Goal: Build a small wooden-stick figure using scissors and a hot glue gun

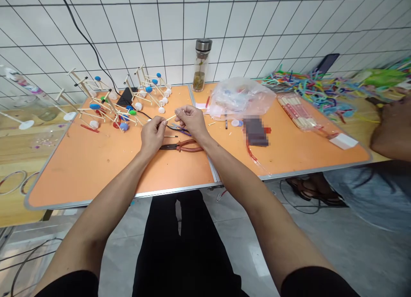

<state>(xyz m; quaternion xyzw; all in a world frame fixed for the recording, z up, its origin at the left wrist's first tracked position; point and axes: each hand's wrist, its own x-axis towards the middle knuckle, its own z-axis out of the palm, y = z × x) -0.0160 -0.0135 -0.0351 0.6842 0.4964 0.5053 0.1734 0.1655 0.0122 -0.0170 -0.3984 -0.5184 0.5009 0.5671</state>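
Head view: At centre of frame, pinches a thin pale stick (171,117) over the orange table (102,162). Grips the lower-left end between thumb and fingers of the left hand (153,135). Grips the upper-right end between thumb and fingers of the right hand (192,120). Holds both hands close to each other, apart. Just below, shows red-handled pliers (191,146) lying flat with the nose toward the left. At upper left, shows stick frames (112,111) fitted with blue, green and white round pieces. At upper centre, shows a lidded bottle (200,68) standing upright; to its right, shows a crumpled plastic bag (240,98). At upper right, shows a packet of sticks (295,111) near a heap of coloured strands (310,89).
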